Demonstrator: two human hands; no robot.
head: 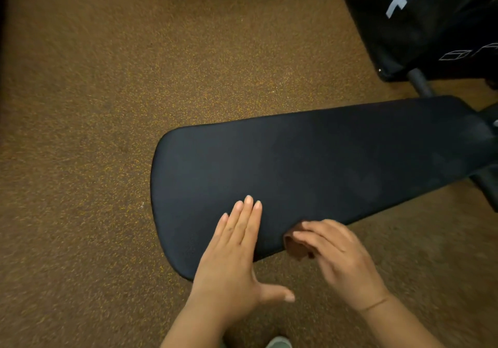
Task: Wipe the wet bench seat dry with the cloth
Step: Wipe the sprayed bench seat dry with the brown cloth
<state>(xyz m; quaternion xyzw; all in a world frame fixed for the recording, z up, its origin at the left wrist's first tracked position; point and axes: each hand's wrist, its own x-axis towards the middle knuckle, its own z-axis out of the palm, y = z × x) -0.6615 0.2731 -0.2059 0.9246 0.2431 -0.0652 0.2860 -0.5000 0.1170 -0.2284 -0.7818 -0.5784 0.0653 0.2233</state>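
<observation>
The black padded bench seat stretches from the lower middle toward the right edge of the head view. My left hand lies flat on its near edge, fingers straight and together, thumb spread out past the edge. My right hand grips a small bunched brown cloth at the seat's near edge, just right of the left hand. Most of the cloth is hidden under the fingers. Faint dull patches show on the seat's right part.
Speckled brown rubber floor surrounds the bench. A black padded box with white markings stands at the top right. Dark metal frame tubes run out from the bench's far end. A shoe tip shows at the bottom edge.
</observation>
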